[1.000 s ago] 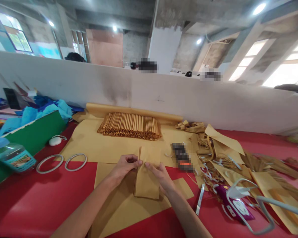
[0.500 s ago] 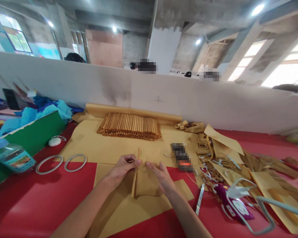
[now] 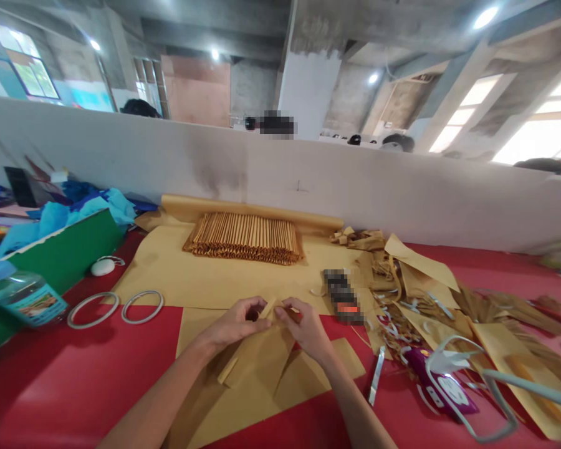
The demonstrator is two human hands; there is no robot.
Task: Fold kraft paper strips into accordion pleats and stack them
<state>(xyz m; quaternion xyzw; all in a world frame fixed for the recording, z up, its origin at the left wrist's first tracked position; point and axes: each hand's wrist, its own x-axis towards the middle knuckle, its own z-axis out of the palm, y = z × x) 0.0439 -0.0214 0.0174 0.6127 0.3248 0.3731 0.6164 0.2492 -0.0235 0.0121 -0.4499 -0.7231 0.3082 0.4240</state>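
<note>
My left hand (image 3: 234,325) and my right hand (image 3: 303,327) meet at the top edge of a pleated piece of tan paper (image 3: 257,358). Both pinch that top end with closed fingers. The pleated paper hangs down and to the left, lifted a little off a flat tan sheet (image 3: 262,399) on the red table (image 3: 75,386). Behind my hands a long row of finished pleated paper pieces (image 3: 245,237) lies on a larger tan sheet.
Two tape rings (image 3: 116,305) and a plastic bottle (image 3: 21,296) lie at the left by a green box (image 3: 70,249). A metal blade (image 3: 376,374), paper scraps (image 3: 425,287) and a purple packet (image 3: 442,386) crowd the right. A white partition wall (image 3: 308,181) runs behind.
The folded paper lay flat with one pleat standing up between my fingers. Now both hands have gathered its top end together and lifted it, so it tilts down to the left.
</note>
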